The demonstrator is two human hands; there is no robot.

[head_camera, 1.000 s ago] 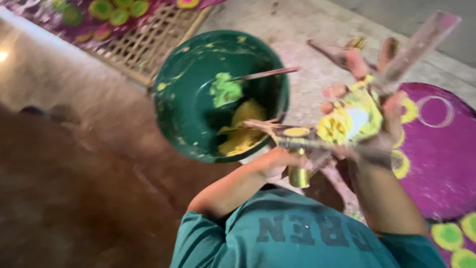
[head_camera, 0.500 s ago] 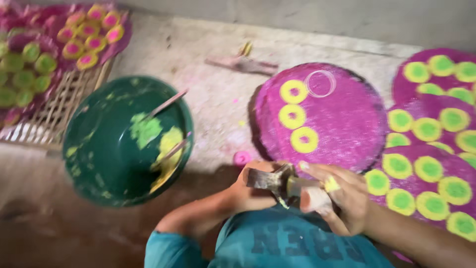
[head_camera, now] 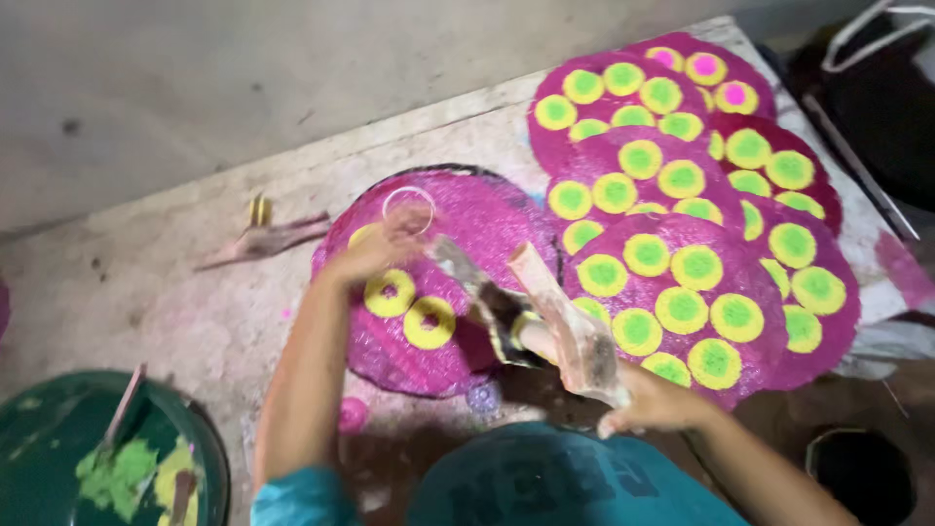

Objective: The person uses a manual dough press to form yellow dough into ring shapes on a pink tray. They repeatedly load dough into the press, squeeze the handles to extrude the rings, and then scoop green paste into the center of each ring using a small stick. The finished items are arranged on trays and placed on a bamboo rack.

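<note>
Left arm is stretched forward, left hand (head_camera: 375,251) resting on the pink disc (head_camera: 438,282) in front, right by a clear ring (head_camera: 409,209). It's blurred, so I can't tell if the fingers are pinching the ring or just touching it. Right hand (head_camera: 651,401) is pulled back near the body, fingers closed around a paint-caked stick (head_camera: 565,317) that tilts up and forward over the disc. The disc has two yellow rings (head_camera: 409,307) on it so far. To the right sits an overlapping pile of finished discs (head_camera: 691,205), pink with yellow-green dots, too stacked to count. A green bowl (head_camera: 58,438) with green and yellow paint sits lower left.
</note>
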